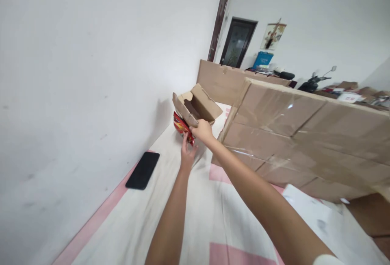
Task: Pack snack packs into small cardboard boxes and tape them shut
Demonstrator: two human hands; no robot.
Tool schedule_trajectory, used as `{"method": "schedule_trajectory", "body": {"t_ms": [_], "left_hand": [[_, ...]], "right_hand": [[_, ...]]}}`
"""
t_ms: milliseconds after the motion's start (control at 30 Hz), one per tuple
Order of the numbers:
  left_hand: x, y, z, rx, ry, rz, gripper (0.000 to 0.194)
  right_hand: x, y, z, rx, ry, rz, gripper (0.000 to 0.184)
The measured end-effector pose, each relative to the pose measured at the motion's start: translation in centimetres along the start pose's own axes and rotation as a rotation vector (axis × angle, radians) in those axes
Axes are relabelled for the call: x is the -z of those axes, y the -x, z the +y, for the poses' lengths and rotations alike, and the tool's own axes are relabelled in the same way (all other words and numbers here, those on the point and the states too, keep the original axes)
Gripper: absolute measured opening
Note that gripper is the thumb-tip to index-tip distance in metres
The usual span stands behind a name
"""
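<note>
An open cardboard box [207, 103] stands tilted near the white wall, its flaps spread. My right hand [202, 131] is closed on the box's near edge. Just below that edge, a shiny red packet [182, 126] with yellow markings rests against the outside of the box. My left hand [188, 153] grips the packet's lower end between thumb and fingers. Part of the packet is covered by my fingers. Whether the right fingertips also touch the packet, I cannot tell.
A black smartphone [142, 170] lies by the wall on the pink-and-white cloth [195, 220]. Large taped cardboard panels [274, 122] stand upright on the right, with another cardboard panel [237, 80] behind. A white sheet [307, 210] lies at lower right. A dark door [239, 41] is far back.
</note>
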State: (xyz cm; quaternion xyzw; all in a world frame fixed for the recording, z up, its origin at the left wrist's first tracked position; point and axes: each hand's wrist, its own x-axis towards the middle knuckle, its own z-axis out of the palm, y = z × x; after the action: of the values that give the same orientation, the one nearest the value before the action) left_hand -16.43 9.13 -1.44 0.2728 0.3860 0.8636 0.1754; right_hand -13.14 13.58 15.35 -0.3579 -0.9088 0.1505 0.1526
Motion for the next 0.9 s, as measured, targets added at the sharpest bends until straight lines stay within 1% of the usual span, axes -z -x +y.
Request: {"method": "schedule_trajectory", "body": {"t_ms": [67,133,200,233,300,367,433,500,533,567,600,667,700,733,767,800,867,900], "left_hand": [[-0.6,0.9,2.3,-0.15,-0.174,-0.005,0.083],[-1.4,2.4,5.2,-0.253,-0.342,-0.029,0.079],[-2.1,4.9,8.3,-0.28,-0.448,-0.064,0.08],[-2.4,6.6,9.7,-0.283,-0.494,-0.077,0.082],[-2.6,11.1,12.2,-0.273,-0.59,-0.097,0.083],[-2.0,16.9,13.8,-0.212,-0.687,-0.136,0.083],[-0.8,23.4,14.5,-0.17,-0.833,-0.177,0.081],[0.6,29.5,15.0,-0.171,-0.998,-0.209,0.078],[1.2,32.2,15.3,-0.241,-1.066,-0.189,0.075],[1.7,34.4,15.6,-0.346,-1.133,-0.161,0.071],[2.0,36.1,16.1,-0.461,-1.197,-0.163,0.068],[2.0,38.0,17.1,-0.686,-1.293,-0.232,0.065],[1.7,38.4,17.6,-0.764,-1.338,-0.287,0.063],[1.4,38.4,18.1,-0.809,-1.392,-0.335,0.06],[1.0,38.3,18.6,-0.821,-1.468,-0.37,0.056],[0.6,38.1,18.9,-0.807,-1.558,-0.398,0.05],[0.0,37.8,19.6,-0.698,-1.749,-0.479,0.043],[-0.1,37.7,19.8,-0.612,-1.823,-0.549,0.043]], "right_hand": [[2.2,2.1,-0.7,0.051,-0.044,0.017,0.025],[4.6,4.6,-1.2,0.112,-0.118,0.039,0.023],[6.8,7.6,-1.4,0.183,-0.218,0.05,0.019],[7.9,9.3,-1.3,0.212,-0.272,0.049,0.016],[9.4,13.0,-0.5,0.251,-0.372,0.026,0.012],[10.0,17.0,1.2,0.259,-0.472,-0.028,0.01],[9.8,21.3,3.5,0.267,-0.583,-0.121,0.009],[9.3,25.6,5.8,0.267,-0.666,-0.222,0.011],[9.1,27.7,6.8,0.264,-0.687,-0.282,0.013],[9.0,29.7,7.8,0.264,-0.697,-0.343,0.015],[9.1,31.5,8.5,0.266,-0.699,-0.4,0.017],[9.5,34.6,9.7,0.275,-0.683,-0.5,0.021],[9.8,35.8,10.2,0.277,-0.657,-0.53,0.023],[10.0,36.9,10.6,0.278,-0.613,-0.539,0.025],[10.2,37.9,11.0,0.28,-0.551,-0.52,0.026],[10.3,38.8,11.4,0.282,-0.476,-0.475,0.026],[10.3,40.5,12.8,0.293,-0.337,-0.336,0.024],[10.2,41.3,13.7,0.31,-0.296,-0.263,0.024]]}}
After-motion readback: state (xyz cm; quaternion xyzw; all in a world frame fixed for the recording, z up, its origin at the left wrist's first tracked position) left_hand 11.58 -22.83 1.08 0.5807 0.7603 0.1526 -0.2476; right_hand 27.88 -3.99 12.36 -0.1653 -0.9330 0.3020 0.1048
